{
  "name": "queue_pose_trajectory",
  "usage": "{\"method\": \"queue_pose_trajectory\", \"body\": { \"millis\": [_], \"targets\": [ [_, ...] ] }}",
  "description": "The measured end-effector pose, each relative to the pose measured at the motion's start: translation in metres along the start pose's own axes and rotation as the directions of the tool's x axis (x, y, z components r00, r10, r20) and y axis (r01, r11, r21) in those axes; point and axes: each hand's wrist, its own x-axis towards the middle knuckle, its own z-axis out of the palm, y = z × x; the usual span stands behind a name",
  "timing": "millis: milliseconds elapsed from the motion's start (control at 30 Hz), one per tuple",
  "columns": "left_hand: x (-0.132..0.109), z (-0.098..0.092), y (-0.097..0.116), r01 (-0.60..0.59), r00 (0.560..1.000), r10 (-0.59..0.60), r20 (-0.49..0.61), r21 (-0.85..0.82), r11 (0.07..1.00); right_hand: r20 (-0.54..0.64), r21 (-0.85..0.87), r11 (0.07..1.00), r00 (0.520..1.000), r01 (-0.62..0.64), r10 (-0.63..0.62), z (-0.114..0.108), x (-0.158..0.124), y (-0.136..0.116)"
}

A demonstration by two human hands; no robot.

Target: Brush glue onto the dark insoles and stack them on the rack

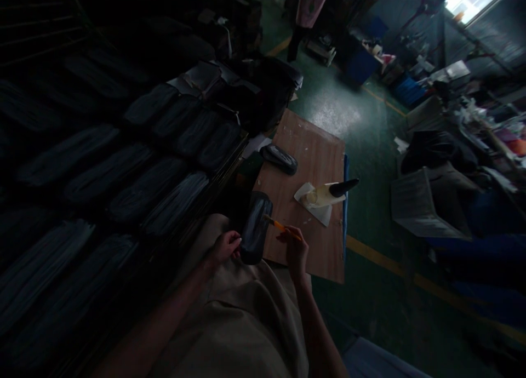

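Note:
A dark, rounded oblong piece (255,230) with pale streaks on its upper face lies at the near left edge of the wooden board (308,142). My left hand (228,246) is closed, its fingertips pinching the piece's left edge. In my right hand (296,252) is a brush (279,225) with an orange handle, its bristles at the right side of the piece. Farther up the board rests a second dark oblong piece (280,158), also streaked. A pale container (324,196) with a black tip stands on a pale sheet (322,215) at the board's right side.
Rows of dark, pale-streaked oblong pieces (176,202) spread over the left side. Pale sheets (201,78) lie beyond them. Grey bins (427,202) and piled goods line the right. A person's legs (293,41) show at the top, on the green floor (370,175).

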Motion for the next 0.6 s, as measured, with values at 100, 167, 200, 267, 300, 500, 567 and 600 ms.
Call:
{"method": "queue_pose_trajectory", "body": {
  "millis": [100,167,200,267,300,500,567,600],
  "targets": [
    [0.001,0.001,-0.001,0.001,1.000,-0.001,-0.003,-0.004,1.000,-0.024,0.027,0.998,0.998,0.061,-0.061,0.014,0.017,-0.004],
    [0.002,0.001,-0.003,0.001,1.000,-0.001,0.004,-0.012,1.000,-0.008,0.028,0.997,0.997,0.076,-0.076,0.022,0.026,-0.004],
    [0.002,0.001,-0.003,0.002,1.000,-0.002,0.006,-0.018,1.000,0.007,0.020,0.996,0.997,0.081,-0.081,0.026,0.029,-0.002],
    [0.003,0.001,-0.004,0.008,1.000,-0.008,0.006,-0.026,1.000,0.049,-0.007,0.996,0.995,0.091,-0.091,0.029,0.031,0.001],
    [0.003,0.001,-0.004,0.009,1.000,-0.009,0.006,-0.028,1.000,0.077,-0.023,0.995,0.993,0.095,-0.093,0.029,0.029,0.003],
    [0.000,0.000,-0.002,0.007,1.000,-0.007,0.012,-0.025,1.000,0.273,-0.100,0.995,0.961,-0.013,0.040,0.008,-0.011,0.007],
    [0.001,0.000,-0.003,0.018,1.000,-0.018,0.008,-0.030,0.999,0.309,-0.073,0.991,0.943,-0.109,0.126,0.001,-0.023,0.005],
    [0.001,0.001,-0.003,0.023,1.000,-0.022,0.007,-0.034,0.999,0.319,-0.051,0.987,0.934,-0.155,0.163,-0.002,-0.026,0.003]
  ]
}}
